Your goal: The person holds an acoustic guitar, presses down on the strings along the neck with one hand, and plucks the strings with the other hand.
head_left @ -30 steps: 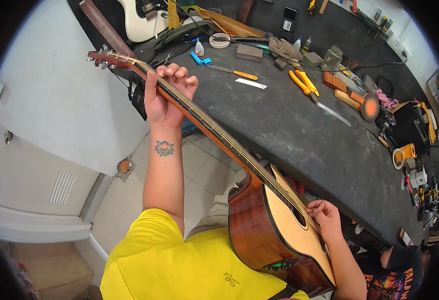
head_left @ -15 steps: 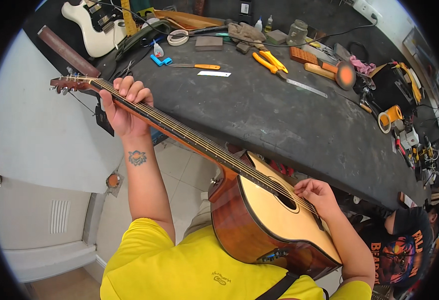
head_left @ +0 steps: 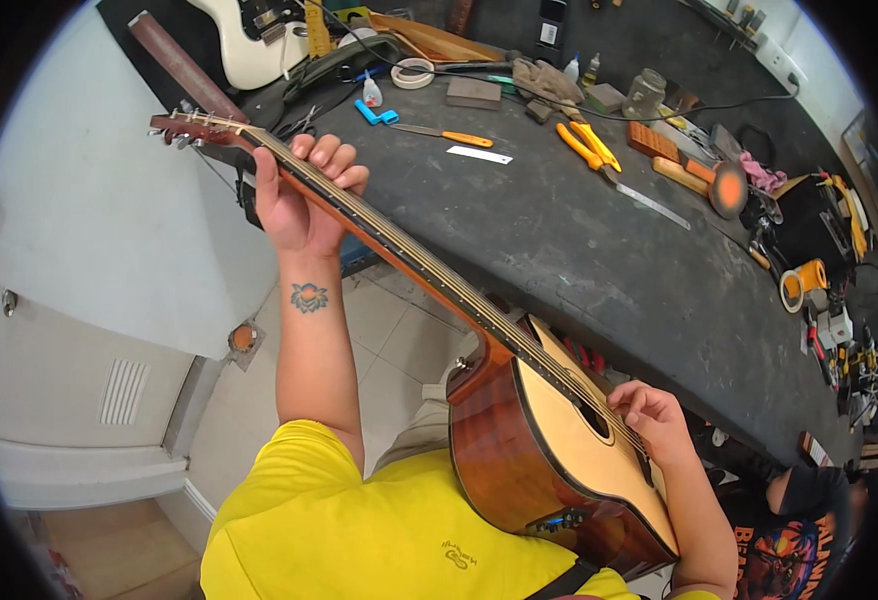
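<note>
An acoustic guitar [head_left: 549, 400] with a pale top and glossy reddish-brown sides rests slantwise against my body, its headstock [head_left: 187, 128] toward the upper left. My left hand [head_left: 304, 205] wraps the guitar neck [head_left: 414, 270] near the headstock, thumb on the near side and fingertips curled over the strings from the far side. Beside the sound hole [head_left: 595, 418], my right hand [head_left: 652, 415] hovers at the strings with fingers curled and thumb drawn in. Whether a pick sits between those fingertips is too small to tell. Small controls [head_left: 562, 522] show on the guitar's side.
Beyond the guitar runs a dark workbench [head_left: 519, 225] bearing orange-handled pliers [head_left: 589, 145], a steel ruler [head_left: 652, 205], an orange-handled knife [head_left: 467, 139], a blue string winder [head_left: 375, 114] and a mallet [head_left: 727, 188]. A white electric guitar [head_left: 249, 45] lies at far left. Another person [head_left: 789, 540] is at lower right.
My view has swung, so the bench and guitar sit farther right and lower in the picture. Both hands keep about the same places on the guitar.
</note>
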Demonstrator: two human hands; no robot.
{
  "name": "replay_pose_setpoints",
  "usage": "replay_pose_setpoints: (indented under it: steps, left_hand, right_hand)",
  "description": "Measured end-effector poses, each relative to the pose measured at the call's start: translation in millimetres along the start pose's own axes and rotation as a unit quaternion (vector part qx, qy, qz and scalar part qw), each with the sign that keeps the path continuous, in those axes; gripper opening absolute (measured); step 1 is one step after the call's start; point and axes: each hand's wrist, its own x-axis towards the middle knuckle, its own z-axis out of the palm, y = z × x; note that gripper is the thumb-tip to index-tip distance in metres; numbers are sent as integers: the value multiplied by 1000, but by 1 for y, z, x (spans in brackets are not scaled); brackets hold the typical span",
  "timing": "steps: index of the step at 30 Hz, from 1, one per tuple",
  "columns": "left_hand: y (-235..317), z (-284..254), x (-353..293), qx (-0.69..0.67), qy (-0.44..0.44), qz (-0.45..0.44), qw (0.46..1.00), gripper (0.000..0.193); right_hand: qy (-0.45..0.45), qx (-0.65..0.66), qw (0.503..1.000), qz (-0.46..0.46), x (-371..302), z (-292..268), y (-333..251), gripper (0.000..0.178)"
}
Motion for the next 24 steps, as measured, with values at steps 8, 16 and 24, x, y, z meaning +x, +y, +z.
replay_pose_setpoints:
  steps: [8, 16, 24]
  left_hand:
    - [40, -10, 23, 20, 32, 87, 995, 36]
    - [54, -9, 31, -12, 91, -20, 996, 13]
    - [54, -8, 30, -2, 91, -18, 996, 16]
  right_hand:
    - [-114, -150, 980, -65, -8, 6, -36, 10]
    - [126, -118, 985, 12, 0, -2, 5, 10]
    - [113, -310, 940, 88, 2, -9, 14, 19]
